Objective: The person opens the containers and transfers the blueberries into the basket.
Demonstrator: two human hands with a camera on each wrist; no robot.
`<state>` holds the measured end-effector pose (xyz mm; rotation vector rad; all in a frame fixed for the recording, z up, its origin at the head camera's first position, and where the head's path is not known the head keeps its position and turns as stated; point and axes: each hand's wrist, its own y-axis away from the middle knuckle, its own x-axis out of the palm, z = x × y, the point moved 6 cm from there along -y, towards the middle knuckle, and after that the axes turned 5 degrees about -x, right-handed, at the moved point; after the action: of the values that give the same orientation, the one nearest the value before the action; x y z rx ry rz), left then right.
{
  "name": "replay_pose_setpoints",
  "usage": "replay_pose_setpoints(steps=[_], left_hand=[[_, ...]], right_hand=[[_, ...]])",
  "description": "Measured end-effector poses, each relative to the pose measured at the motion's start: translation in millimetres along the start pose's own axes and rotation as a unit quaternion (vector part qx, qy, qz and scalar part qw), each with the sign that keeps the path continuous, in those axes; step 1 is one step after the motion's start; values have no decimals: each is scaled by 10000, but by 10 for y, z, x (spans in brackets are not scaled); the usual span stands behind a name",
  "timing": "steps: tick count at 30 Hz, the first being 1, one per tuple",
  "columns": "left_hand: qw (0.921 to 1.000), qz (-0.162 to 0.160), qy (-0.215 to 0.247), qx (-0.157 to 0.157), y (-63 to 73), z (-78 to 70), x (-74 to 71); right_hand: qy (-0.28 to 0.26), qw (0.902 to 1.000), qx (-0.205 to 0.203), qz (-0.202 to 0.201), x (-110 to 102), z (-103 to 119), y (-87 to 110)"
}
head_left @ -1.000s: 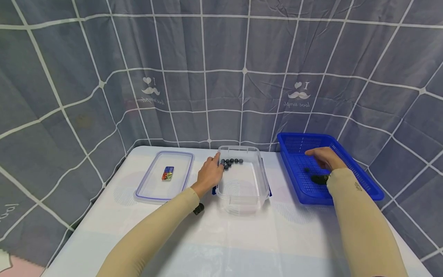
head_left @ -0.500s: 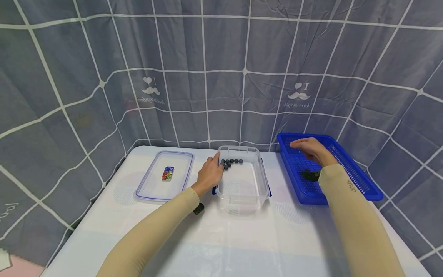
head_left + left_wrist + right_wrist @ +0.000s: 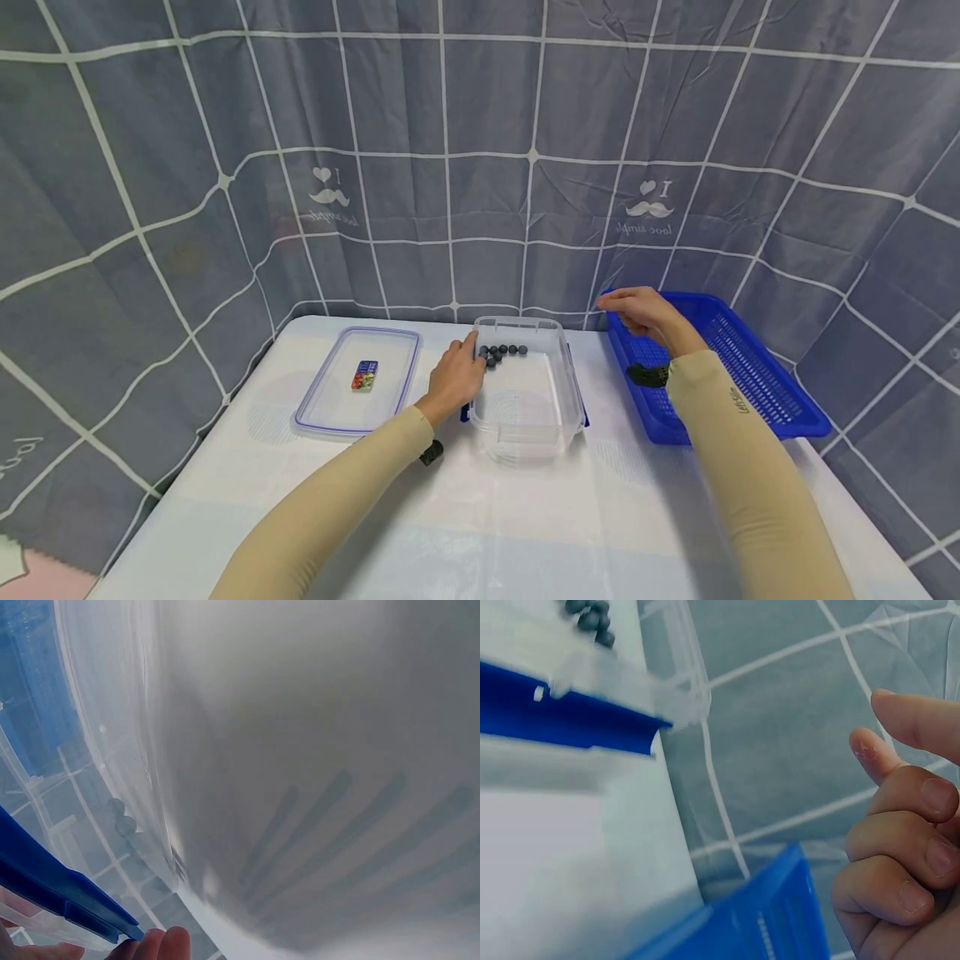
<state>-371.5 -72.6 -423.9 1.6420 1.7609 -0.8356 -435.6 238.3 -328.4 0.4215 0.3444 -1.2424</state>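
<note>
A clear plastic box (image 3: 528, 400) with blue side latches (image 3: 71, 896) stands mid-table. In its far left corner sit several dark blue-grey balls (image 3: 502, 350) that look like blueberries. My left hand (image 3: 456, 375) grips the box's left wall, its fingertips beside a latch in the left wrist view. Raised over the left rim of the blue basket (image 3: 652, 429), my right hand (image 3: 641, 312) points toward the box. In the right wrist view its thumb and index finger (image 3: 874, 750) stand slightly apart and the other fingers are curled. Whether they hide something is unclear.
Left of the box lies a clear lid (image 3: 318, 408) with a blue seal, a small colourful printed pack (image 3: 365, 377) on it. White cloth covers the table (image 3: 525, 525). A grey gridded curtain (image 3: 487, 200) closes off the back and sides.
My right hand has risen from inside the blue basket and moved left to its rim. A small dark ball seen in the basket earlier no longer shows. The left hand stays put.
</note>
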Motion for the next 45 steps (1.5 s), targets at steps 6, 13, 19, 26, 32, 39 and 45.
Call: replay_pose_setpoints(steps=[6, 13, 19, 26, 32, 39, 45], left_hand=[[10000, 18, -32, -8, 9, 24, 6], [10000, -6, -28, -16, 25, 31, 12], [10000, -40, -8, 14, 29, 33, 6], [10000, -73, -16, 42, 29, 38, -5], [10000, -72, -50, 38, 28, 28, -25], [9999, -64, -93, 14, 21, -3, -27], [10000, -20, -81, 44, 3, -8, 3]], right_hand=[[-230, 9997, -39, 38, 192, 48, -102], [-530, 9983, -88, 242, 447, 117, -196], [-792, 9957, -243, 411, 660, 196, -265], [-1028, 9930, -270, 516, 906, 265, -343], [-1099, 9920, -209, 577, 1101, 296, -411], [-1222, 9917, -124, 369, 1264, 291, -492], [-1481, 9890, 16, -32, 1354, 240, -547]])
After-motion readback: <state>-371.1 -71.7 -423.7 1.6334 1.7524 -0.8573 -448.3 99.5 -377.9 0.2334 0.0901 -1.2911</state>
